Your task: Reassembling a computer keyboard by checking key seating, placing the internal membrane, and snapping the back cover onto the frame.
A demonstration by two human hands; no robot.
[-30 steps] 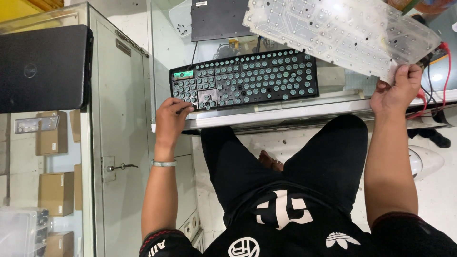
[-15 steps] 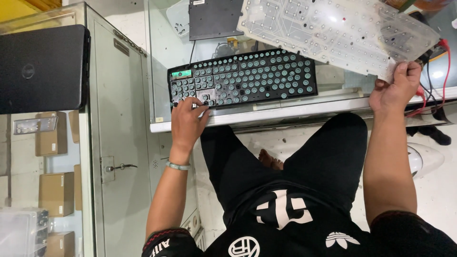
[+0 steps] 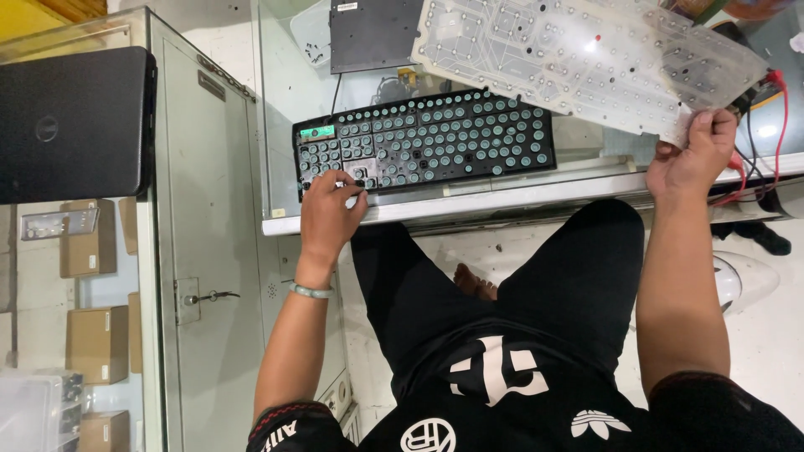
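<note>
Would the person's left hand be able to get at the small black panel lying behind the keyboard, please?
Probably yes. The left hand rests free on the near-left corner of the keyboard, and the black panel lies uncovered just beyond it; reaching over the keyboard looks unobstructed. The right hand holds the clear sheet off to the side.

glass-topped counter with a white front edge (image 3: 502,201)
a black rectangular keyboard frame with round teal key stems (image 3: 423,142) lies flat near the edge; a dark flat square panel (image 3: 373,33) and red and black wires (image 3: 766,142) lie further back.
</note>
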